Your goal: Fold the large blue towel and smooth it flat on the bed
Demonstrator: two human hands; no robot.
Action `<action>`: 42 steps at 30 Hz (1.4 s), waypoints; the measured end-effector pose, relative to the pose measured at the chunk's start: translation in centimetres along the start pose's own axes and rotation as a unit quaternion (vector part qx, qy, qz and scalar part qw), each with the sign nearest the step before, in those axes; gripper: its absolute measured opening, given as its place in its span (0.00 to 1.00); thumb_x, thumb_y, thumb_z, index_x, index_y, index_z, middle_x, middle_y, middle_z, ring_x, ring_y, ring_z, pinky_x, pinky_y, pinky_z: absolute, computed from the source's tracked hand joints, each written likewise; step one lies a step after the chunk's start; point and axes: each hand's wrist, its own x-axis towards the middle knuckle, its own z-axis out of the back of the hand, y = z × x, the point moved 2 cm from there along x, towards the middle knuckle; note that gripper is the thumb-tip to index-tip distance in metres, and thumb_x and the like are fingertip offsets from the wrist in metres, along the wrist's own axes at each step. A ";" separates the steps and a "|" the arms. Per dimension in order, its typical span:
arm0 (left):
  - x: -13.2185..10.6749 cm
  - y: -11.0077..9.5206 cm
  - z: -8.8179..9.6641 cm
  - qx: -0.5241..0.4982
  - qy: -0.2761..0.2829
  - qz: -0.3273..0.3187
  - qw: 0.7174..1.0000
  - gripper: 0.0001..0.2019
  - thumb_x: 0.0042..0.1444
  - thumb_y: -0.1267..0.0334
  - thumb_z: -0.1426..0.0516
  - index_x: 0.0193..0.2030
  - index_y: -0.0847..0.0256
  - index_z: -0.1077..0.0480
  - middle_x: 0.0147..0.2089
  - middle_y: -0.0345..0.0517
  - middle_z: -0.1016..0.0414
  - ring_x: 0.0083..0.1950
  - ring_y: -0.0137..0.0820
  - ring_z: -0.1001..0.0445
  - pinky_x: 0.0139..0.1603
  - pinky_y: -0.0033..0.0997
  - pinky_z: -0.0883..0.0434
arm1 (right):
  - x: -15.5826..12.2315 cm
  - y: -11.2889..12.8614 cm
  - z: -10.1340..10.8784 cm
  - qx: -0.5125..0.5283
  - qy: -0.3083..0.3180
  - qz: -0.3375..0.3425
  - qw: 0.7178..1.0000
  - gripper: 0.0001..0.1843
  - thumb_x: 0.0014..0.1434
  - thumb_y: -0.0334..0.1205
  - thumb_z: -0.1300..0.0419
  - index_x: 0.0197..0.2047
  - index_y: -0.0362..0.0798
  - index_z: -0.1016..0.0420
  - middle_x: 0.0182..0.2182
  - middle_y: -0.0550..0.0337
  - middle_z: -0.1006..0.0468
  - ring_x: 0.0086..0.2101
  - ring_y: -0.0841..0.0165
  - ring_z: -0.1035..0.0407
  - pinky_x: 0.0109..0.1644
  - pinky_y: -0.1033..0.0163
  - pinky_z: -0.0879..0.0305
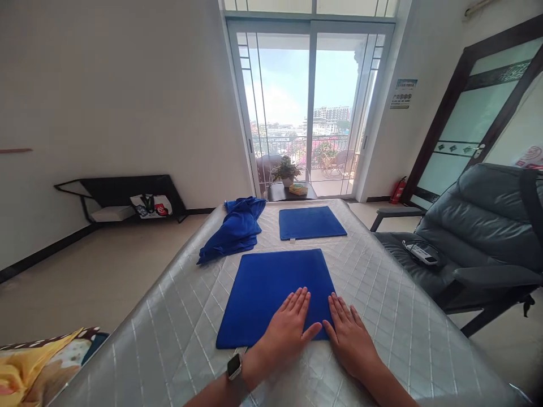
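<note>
A flat, rectangular blue cloth [271, 282] lies on the silvery quilted mattress [178, 316] in front of me. My left hand [291, 319] rests on its near right part, fingers stretched out and thumb apart. Along the cloth's right edge lies my right hand [350, 333], palm down with fingers extended, partly over the cloth and partly over the mattress. Farther back is a second flat blue cloth [311, 222], with a small white tag at its near edge. To its left sits a crumpled blue cloth [237, 229].
A grey reclining armchair [479, 237] stands at the right, with a power strip [419, 252] on its seat. Past the mattress, a small table [275, 193] holds a potted plant [287, 169]. Patterned bedding [46, 362] lies at lower left. A black frame [127, 189] leans by the wall.
</note>
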 end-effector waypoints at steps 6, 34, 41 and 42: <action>2.5 -3.9 -1.3 -0.026 -0.010 -0.065 0.997 0.35 0.67 0.44 0.60 0.74 0.59 0.65 0.75 0.47 0.58 0.75 0.36 0.57 0.73 0.40 0.51 | -0.1 -0.1 0.2 -0.017 0.026 0.029 0.999 0.32 0.69 0.51 0.63 0.72 0.50 0.56 0.71 0.62 0.62 0.70 0.63 0.67 0.72 0.49 0.66; -14.6 11.3 -0.4 0.116 -0.009 0.246 0.962 0.34 0.68 0.46 0.62 0.73 0.65 0.62 0.75 0.50 0.58 0.74 0.39 0.53 0.72 0.46 0.47 | 2.0 0.5 3.0 -0.042 0.031 0.023 0.998 0.34 0.69 0.54 0.63 0.72 0.45 0.58 0.71 0.59 0.59 0.70 0.61 0.64 0.72 0.47 0.65; -11.2 11.0 2.4 0.126 0.065 0.292 0.946 0.37 0.65 0.41 0.60 0.69 0.71 0.43 0.71 0.59 0.45 0.71 0.46 0.43 0.68 0.52 0.41 | 6.5 0.6 2.1 -0.017 -0.027 -0.005 0.999 0.36 0.69 0.55 0.66 0.73 0.41 0.61 0.72 0.58 0.61 0.70 0.64 0.68 0.72 0.50 0.68; -9.8 10.3 2.9 0.126 0.058 0.274 0.952 0.37 0.65 0.41 0.61 0.69 0.70 0.43 0.71 0.59 0.45 0.71 0.46 0.43 0.69 0.51 0.42 | 6.8 0.5 1.6 -0.010 -0.028 -0.013 0.999 0.37 0.69 0.55 0.66 0.73 0.41 0.61 0.72 0.57 0.61 0.70 0.64 0.67 0.72 0.50 0.68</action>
